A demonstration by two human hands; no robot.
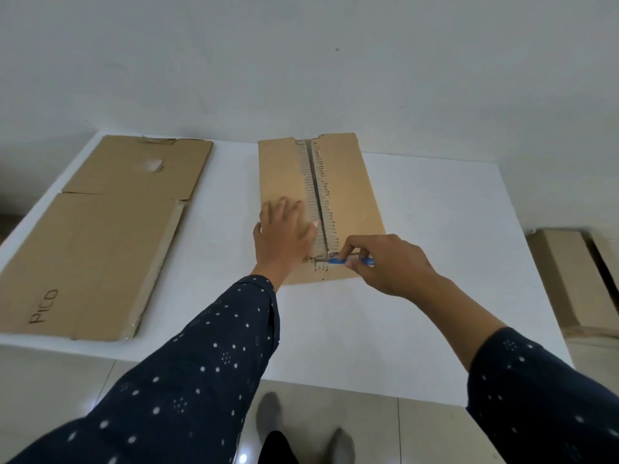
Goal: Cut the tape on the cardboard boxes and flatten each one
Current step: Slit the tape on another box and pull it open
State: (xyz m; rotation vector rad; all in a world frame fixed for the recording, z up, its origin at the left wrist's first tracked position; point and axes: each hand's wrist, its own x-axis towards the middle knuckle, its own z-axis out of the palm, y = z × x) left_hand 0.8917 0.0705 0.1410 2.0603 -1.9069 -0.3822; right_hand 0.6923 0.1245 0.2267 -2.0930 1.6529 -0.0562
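Observation:
A closed brown cardboard box [351, 182] lies in the middle of the white table [435, 229], its centre seam ragged where the paper is torn along it. My left hand [284, 234] presses flat on the box's left flap, fingers straight. My right hand [385, 266] grips a blue cutter [348, 261], whose tip sits at the near end of the seam. A flattened cardboard box [100, 236] marked "PICO" lies on the left part of the table.
More brown cardboard boxes [569, 279] lie on the floor to the right of the table. A plain white wall stands behind the table. My feet show on the tiled floor [418, 430] below the table's front edge.

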